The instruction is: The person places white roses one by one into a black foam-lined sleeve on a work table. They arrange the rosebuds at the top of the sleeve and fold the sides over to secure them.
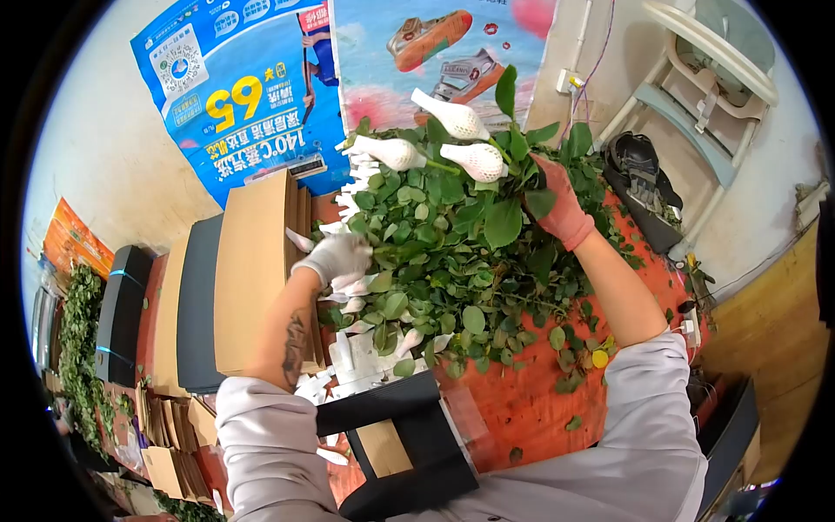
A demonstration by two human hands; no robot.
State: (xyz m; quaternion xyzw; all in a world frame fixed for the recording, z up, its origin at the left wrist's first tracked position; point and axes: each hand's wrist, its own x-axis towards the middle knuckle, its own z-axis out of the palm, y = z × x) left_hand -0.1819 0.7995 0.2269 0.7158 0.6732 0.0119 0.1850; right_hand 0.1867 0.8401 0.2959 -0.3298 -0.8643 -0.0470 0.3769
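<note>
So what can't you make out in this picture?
All in the head view:
Left hand: blurred, so I can't tell whether it grips anything.
Right hand: fingertips hidden by leaves.
White nets: they cover what's inside.
Blue poster: smallest print too small to read.
High chair: cut off by the top edge.

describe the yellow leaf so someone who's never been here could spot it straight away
Start at the red table and find the big leafy green heap on it. Follow the heap's lower right edge towards the person's right sleeve; the yellow leaf lies just short of the cuff. Its bright yellow sets it apart from the green leaves around it.
</note>
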